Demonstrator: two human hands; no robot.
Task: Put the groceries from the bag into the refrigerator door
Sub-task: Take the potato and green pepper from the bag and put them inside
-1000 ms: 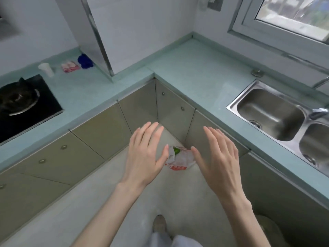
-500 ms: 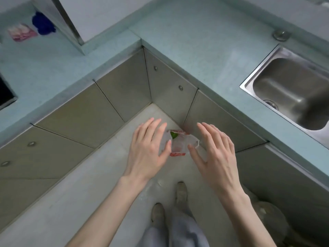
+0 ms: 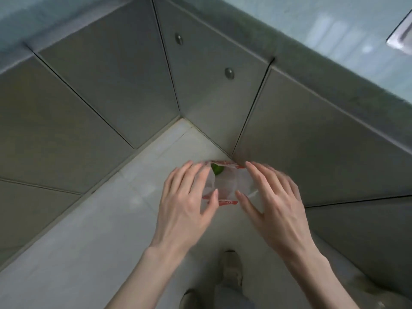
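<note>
Left hand (image 3: 185, 206) and right hand (image 3: 274, 204) flank bag (image 3: 225, 186), fingers extended.

Both hands, left (image 3: 185, 208) and right (image 3: 275, 206), reach downward, fingers straight and spread

A thin, translucent white plastic bag with red printing (image 3: 225, 186) sits on the pale floor, tucked into the corner where the two runs of grey cabinet doors meet. It looks soft and crumpled, its mouth open upward, with red bands along the far rim and the near edge. Inside, at the far left of the opening, a small round green item (image 3: 217, 169) shows through; I cannot tell what it is. The rest of the bag's contents are hidden by the cloudy plastic.
</note>
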